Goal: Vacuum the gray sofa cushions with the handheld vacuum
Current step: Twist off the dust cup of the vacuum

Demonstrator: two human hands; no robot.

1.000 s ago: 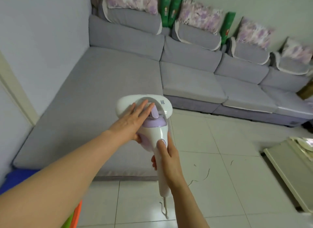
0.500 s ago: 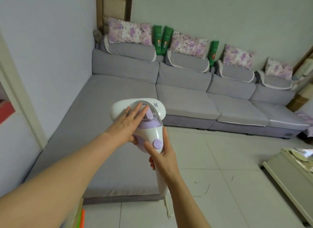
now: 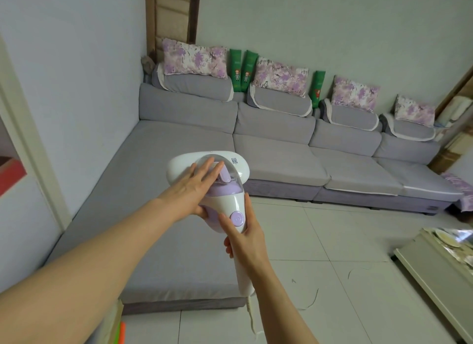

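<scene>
The right hand (image 3: 245, 244) has slid its thumb off the purple button (image 3: 236, 218) of the handheld vacuum (image 3: 225, 203); more wall shows above the gray sofa (image 3: 179, 149).

Both bare arms reach forward. The left hand (image 3: 195, 187) lies flat, fingers (image 3: 204, 171) straight, on the handheld vacuum (image 3: 227, 203); the right hand (image 3: 245, 244) grips its handle (image 3: 244, 282).

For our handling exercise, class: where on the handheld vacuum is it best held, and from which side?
Take the slim white handle of the handheld vacuum, coming from behind, at its rear end. It is narrow enough to wrap, points back toward the person, and puts the thumb by the purple button.
</scene>
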